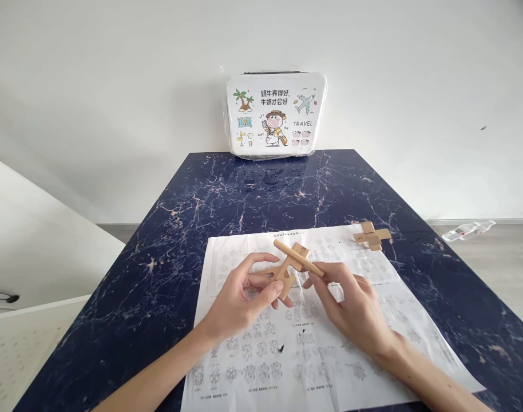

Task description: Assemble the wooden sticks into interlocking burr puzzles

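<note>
A small wooden puzzle [292, 264] made of interlocked notched sticks is held just above a printed instruction sheet [313, 349]. My left hand [240, 300] pinches its lower pieces from the left with thumb and fingers. My right hand [351, 306] grips the long stick that crosses the top, fingers closed on its right end. A second wooden cross-shaped piece [372, 235] lies by itself on the sheet's far right corner, out of both hands.
The sheet lies on a dark blue marbled table [261, 189]. A plastic-wrapped white case with cartoon travel pictures [273, 114] leans on the wall at the table's far edge. A clear plastic bottle [467, 230] lies on the floor at the right.
</note>
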`<action>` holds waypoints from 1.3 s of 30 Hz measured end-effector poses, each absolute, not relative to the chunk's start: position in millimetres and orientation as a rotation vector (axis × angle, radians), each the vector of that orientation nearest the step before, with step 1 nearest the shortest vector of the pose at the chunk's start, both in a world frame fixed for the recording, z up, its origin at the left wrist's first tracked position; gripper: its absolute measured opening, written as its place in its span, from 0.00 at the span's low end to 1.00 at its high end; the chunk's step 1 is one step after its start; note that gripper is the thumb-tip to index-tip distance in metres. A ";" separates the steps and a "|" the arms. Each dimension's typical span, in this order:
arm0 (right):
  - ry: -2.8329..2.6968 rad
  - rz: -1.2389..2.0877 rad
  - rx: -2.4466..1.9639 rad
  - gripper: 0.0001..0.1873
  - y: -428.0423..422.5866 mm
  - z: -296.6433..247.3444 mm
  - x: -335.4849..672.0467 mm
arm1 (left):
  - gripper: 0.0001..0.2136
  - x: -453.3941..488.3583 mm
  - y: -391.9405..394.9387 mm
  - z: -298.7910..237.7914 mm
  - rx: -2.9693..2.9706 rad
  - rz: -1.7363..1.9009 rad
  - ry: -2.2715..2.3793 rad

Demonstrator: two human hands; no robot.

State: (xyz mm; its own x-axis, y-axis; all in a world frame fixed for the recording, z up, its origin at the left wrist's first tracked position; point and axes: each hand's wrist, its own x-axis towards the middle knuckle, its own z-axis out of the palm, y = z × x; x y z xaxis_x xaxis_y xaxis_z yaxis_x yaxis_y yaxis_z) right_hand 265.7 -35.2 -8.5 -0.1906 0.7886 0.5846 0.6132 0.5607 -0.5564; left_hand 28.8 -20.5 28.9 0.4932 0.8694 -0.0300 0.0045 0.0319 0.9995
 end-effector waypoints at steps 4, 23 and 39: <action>-1.921 0.324 -1.088 0.09 -34.6 -9.7 269.0 | 0.13 26.8 -20.5 26.6 1.413 0.774 0.837; -1.932 0.543 -1.036 0.14 -34.1 -12.6 272.7 | 0.20 23.1 -20.7 29.0 1.490 0.751 0.844; -1.931 0.160 -1.145 0.06 -38.4 -11.2 257.4 | 0.17 31.0 -23.1 29.6 1.390 0.765 0.975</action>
State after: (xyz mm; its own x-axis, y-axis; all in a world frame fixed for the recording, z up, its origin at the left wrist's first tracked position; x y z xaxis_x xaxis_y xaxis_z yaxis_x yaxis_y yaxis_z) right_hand 257.4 -38.4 -11.2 -0.2074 0.7664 0.6080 0.6557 0.5701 -0.4950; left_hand 31.0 -23.1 29.6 0.4296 0.8967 -0.1066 0.1098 0.0653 0.9918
